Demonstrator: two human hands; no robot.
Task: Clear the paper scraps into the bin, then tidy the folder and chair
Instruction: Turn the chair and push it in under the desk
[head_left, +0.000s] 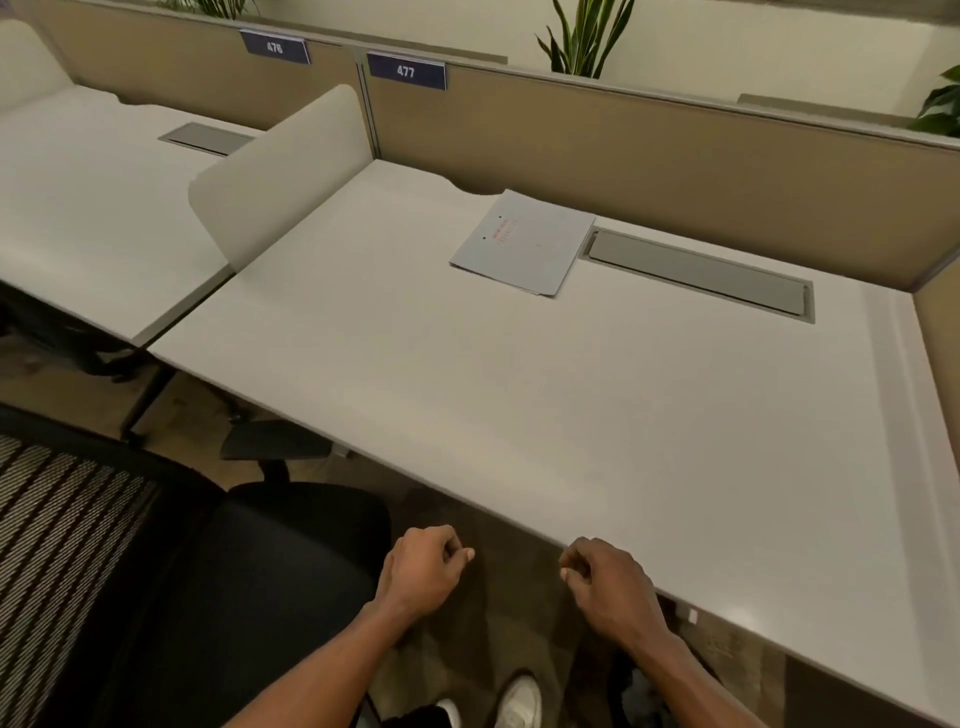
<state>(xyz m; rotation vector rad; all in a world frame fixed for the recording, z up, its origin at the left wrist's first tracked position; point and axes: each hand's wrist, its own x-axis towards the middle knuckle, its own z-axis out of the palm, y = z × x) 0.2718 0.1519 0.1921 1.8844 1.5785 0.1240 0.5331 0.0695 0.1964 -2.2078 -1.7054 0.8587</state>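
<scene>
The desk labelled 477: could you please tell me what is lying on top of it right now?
Only a grey folder lies on the desk, toward the back, beside the closed cable hatch. No paper scraps show. Whatever is inside the folder or beneath it is covered.

White desk (519, 415) ran under a tan partition (649, 150) w/ a "477" tag (405, 71). Grey cable hatch (698, 274) sat at the desk's back edge, plants (584, 39) stood behind, brown carpet (197, 400) below, warm light.
</scene>
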